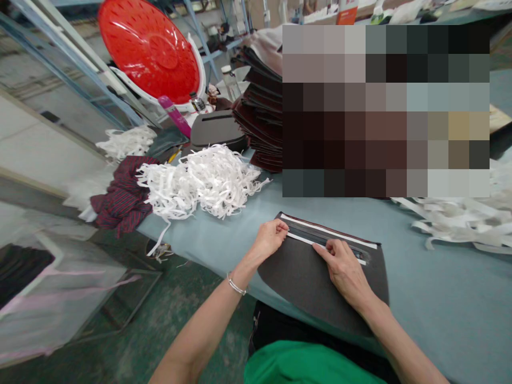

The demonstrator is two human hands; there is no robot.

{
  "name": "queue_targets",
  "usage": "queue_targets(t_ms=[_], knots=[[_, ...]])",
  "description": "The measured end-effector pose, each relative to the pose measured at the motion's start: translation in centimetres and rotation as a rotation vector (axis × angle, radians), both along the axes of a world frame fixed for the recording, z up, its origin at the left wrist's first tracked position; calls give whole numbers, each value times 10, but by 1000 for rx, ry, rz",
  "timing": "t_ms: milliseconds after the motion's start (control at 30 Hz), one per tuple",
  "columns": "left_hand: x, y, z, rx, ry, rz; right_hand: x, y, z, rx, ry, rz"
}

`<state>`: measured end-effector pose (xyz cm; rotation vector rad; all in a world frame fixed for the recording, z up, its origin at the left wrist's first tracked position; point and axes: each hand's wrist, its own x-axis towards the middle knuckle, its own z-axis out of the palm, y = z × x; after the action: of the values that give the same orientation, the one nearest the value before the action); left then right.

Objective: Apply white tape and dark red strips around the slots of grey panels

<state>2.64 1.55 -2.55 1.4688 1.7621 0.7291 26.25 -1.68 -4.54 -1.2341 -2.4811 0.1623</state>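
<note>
A dark grey panel (304, 282) with a rounded lower edge lies on the table in front of me. One white strip (332, 231) runs along its top edge, and a second white strip (301, 238) lies below it, with a dark slot between them. My left hand (272, 237) pinches the left end of the lower strip near the panel's upper left corner. On the same strip, farther right, rests the outstretched index finger of my right hand (347, 271); its other fingers are partly curled, and the hand covers part of the strip.
White strips (218, 181) lie heaped at the left, beside a striped cloth (126, 194). More white strips (464, 213) are at the right. Behind stands a stack of dark brown pieces (260, 112); a red basket (156, 50) is at the back left. A blurred block hides the back middle.
</note>
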Motion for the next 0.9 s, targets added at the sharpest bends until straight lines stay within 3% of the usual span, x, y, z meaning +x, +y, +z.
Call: queue_targets(t_ms=[167,467,900], knots=[[-2,1,-2,15,68,53,-3,0,3,3,-146,13],[0,1,3,7,148,70,-21,4,33,-39,-405,-9],[9,-2,3,33,144,153,-33,3,37,-8,-476,-46]])
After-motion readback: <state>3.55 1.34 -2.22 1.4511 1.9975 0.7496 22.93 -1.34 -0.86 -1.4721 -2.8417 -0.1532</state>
